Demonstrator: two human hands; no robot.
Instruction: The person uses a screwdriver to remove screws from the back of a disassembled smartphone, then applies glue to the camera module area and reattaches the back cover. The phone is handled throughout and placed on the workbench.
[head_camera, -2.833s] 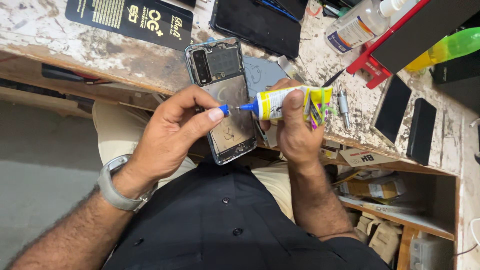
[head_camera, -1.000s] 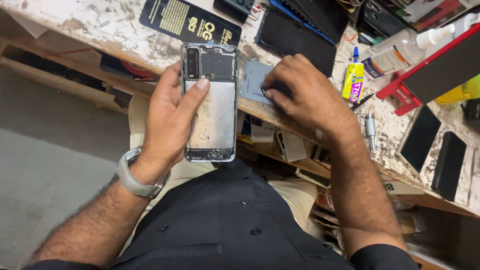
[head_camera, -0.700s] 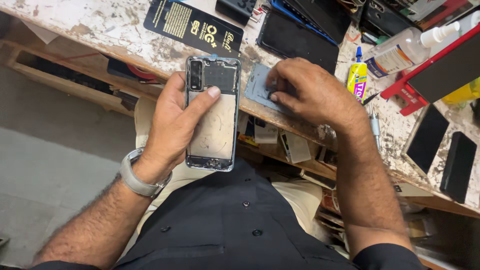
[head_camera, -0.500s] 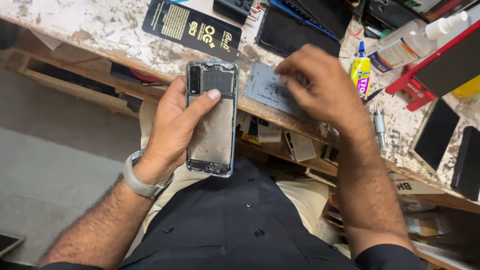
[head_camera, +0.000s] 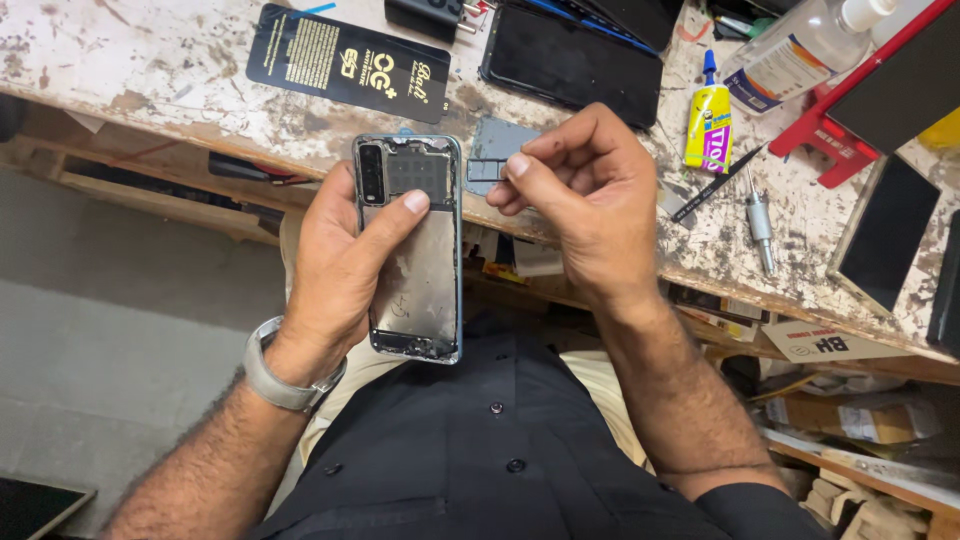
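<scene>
left hand (head_camera: 345, 255) is gripping an opened phone body (head_camera: 415, 250), thumb lying across its bare inner plate, over the lap at the table (head_camera: 150, 60) edge. right hand (head_camera: 590, 205) is hovering beside it, fingertips pinched together; cannot tell if anything is between them. grey flat part (head_camera: 495, 150) is lying on the table just beyond. farther out: glue tube (head_camera: 708, 120), black tweezers (head_camera: 715, 185), dark phone screen (head_camera: 570, 60).

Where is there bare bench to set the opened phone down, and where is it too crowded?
Bare worn bench top lies left of the black card, out to the bench's front edge. Right of the grey plate it is crowded: glue tube, tweezers, screwdriver, dark phones. The left hand holds the opened phone; the right hand hovers by the plate.
</scene>
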